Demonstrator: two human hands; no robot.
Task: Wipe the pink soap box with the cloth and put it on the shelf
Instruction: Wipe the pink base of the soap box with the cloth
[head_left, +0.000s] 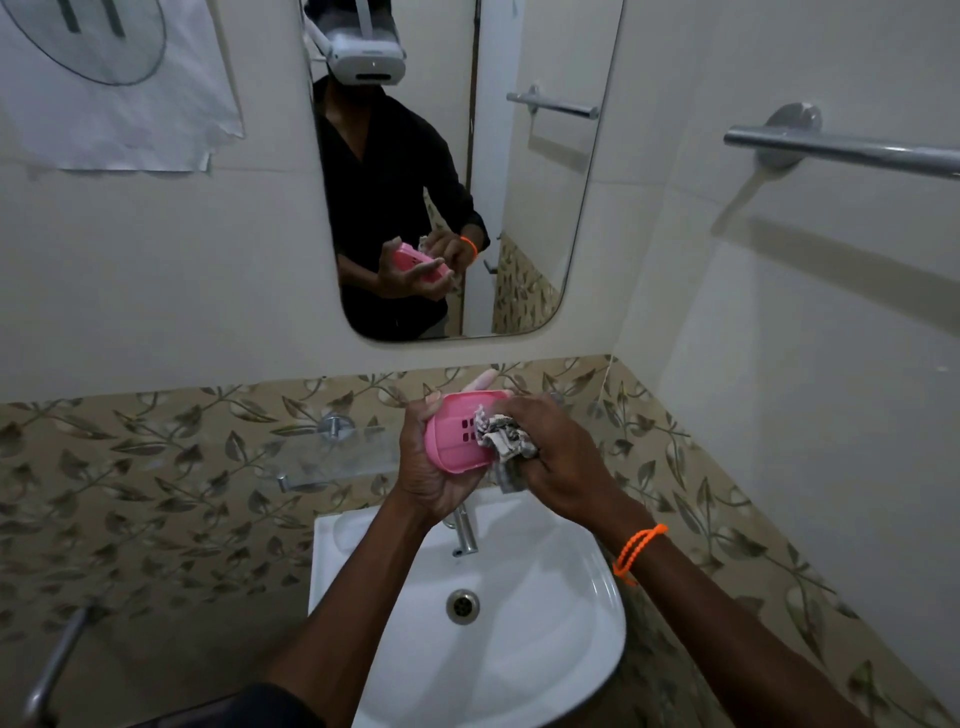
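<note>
My left hand (426, 478) grips the pink soap box (453, 432) from below and behind, holding it tilted above the sink with its slotted underside turned toward me. My right hand (561, 457) holds a bunched grey-and-white cloth (506, 441) and presses it against the box's right side. A glass shelf (332, 452) with metal brackets is fixed to the leaf-patterned wall tiles just left of the box, at about the same height.
A white sink (545, 639) with a chrome tap (465, 530) sits directly under my hands. A mirror (535, 182) hangs above, a towel bar (841, 148) on the right wall, and a metal rail (52, 670) at the lower left.
</note>
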